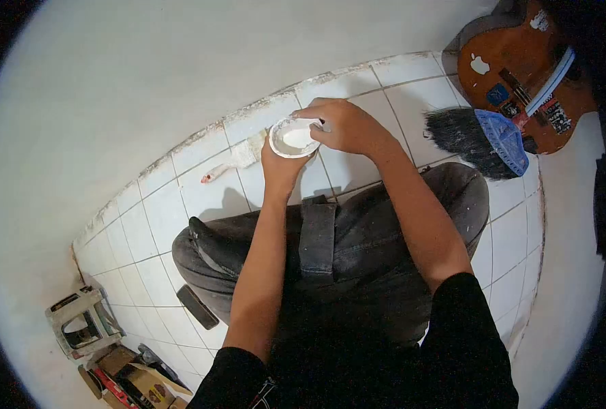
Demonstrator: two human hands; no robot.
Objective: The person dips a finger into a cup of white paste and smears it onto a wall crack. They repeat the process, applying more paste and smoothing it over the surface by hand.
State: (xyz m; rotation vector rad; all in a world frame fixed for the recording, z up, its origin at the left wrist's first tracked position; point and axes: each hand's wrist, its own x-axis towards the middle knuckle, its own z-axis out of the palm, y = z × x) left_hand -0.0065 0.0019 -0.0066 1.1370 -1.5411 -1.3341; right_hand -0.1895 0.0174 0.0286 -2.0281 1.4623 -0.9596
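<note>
A small white cup (296,155) is held up over the floor in front of my crossed legs, and white paint-like stuff coats its inside. My left hand (280,170) is wrapped around its lower side. At the cup's right edge, my right hand (352,127) is closed on the rim, with the thumb over the inner side and the fingers behind. Just past the cup, a paintbrush (238,157) lies on the tiles, its pale bristles partly hidden by my left hand and the cup. White paint smears its handle.
White floor tiles (156,228) meet a pale wall (160,88) ahead. To the right are a black-bristled broom (500,143) and a brown guitar (524,61). A dark phone-like object (197,307) lies by my left knee. At lower left stand a stool (85,324) and an open cardboard box (136,378).
</note>
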